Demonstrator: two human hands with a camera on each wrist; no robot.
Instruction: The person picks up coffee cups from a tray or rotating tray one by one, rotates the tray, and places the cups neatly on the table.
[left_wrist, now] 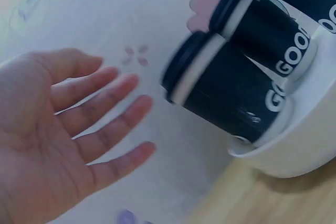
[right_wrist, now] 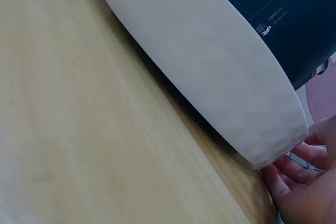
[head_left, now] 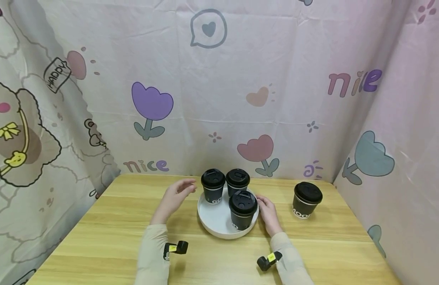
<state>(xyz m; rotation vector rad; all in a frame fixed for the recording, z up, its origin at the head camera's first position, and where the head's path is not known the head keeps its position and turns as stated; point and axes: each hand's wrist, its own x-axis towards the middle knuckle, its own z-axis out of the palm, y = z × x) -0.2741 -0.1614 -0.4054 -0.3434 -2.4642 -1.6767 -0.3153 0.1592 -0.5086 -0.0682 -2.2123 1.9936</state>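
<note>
In the head view, a round white dish (head_left: 213,221) with a raised wall holds three black lidded paper coffee cups: a left one (head_left: 213,193), a back one (head_left: 237,182) and a front one (head_left: 242,217). My left hand (head_left: 175,198) is raised left of the dish, apart from the cups. The left wrist view shows its fingers (left_wrist: 113,129) spread loosely with nothing in the palm. At the dish's right side, my right hand (head_left: 268,215) grips the edge. In the right wrist view its fingers (right_wrist: 296,171) bend against the dish wall; some fingertips are hidden.
A fourth black lidded cup (head_left: 305,202) stands alone on the wooden table (head_left: 109,237), right of the dish. A printed curtain (head_left: 212,79) hangs behind the table's back edge and along both sides. Small black cameras sit on both wrists.
</note>
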